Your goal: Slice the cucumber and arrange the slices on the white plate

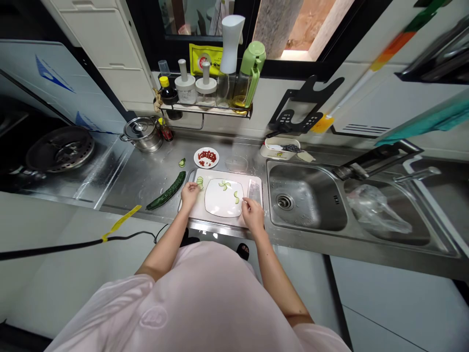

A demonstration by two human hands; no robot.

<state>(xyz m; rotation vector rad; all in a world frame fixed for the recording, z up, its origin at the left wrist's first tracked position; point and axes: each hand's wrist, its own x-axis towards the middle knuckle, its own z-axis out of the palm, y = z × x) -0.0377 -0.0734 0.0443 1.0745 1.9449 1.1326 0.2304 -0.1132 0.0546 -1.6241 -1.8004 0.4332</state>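
A white square plate (223,204) lies on a pale cutting board (196,210), with thin cucumber slices (224,185) near its top edge and right side. My left hand (189,194) is at the board's left part, fingertips pressed together beside a small stack of cucumber slices (200,181); what they hold, if anything, is too small to tell. At the plate's right edge, my right hand (252,213) is pinched near a slice; its contents cannot be made out. A cleaver blade (254,190) rests on the board's right side. One dark green cucumber (166,192) lies left of the board.
Behind the board stand a small plate of red pieces (206,158) and a clear dish (236,164). A steel pot (142,133) is at the back left, a cucumber end (182,162) nearer. The sink (308,195) adjoins on the right; a bottle rack (205,108) hangs above.
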